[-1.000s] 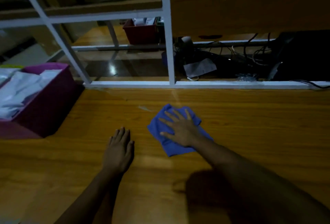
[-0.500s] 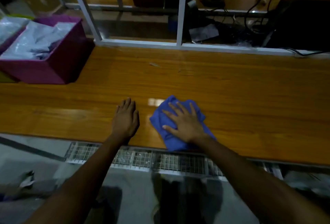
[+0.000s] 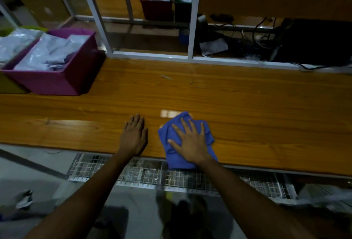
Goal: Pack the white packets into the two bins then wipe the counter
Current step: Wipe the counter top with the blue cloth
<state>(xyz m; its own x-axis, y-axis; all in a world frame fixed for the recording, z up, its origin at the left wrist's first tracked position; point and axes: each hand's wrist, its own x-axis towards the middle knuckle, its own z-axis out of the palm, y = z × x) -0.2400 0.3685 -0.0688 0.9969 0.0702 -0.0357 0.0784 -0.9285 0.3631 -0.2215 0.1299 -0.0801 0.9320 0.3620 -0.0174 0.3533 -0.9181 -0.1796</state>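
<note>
— Where is your right hand?

— Flat on the blue cloth, palm down, fingers spread wide and pressing it to the wooden counter. Nothing is pinched or gripped; the hand just lies over it. The cloth sits at the near edge of the counter, and its lower corner hangs a little past that edge, above the wire mesh shelf.

— And the left hand?

— Also flat on the counter, just beside the cloth but not touching it. Fingers together and straight, holding nothing.

— The packets?

— The white packets are heaped in the purple bin at the far left of the counter. A second bin, yellow-green, stands against its left side with more packets in it; only part of it shows.

— Anything behind the counter?

— A white frame with glass panes, and through it dark cables and two more bins on another surface, too dim to read clearly.
</note>
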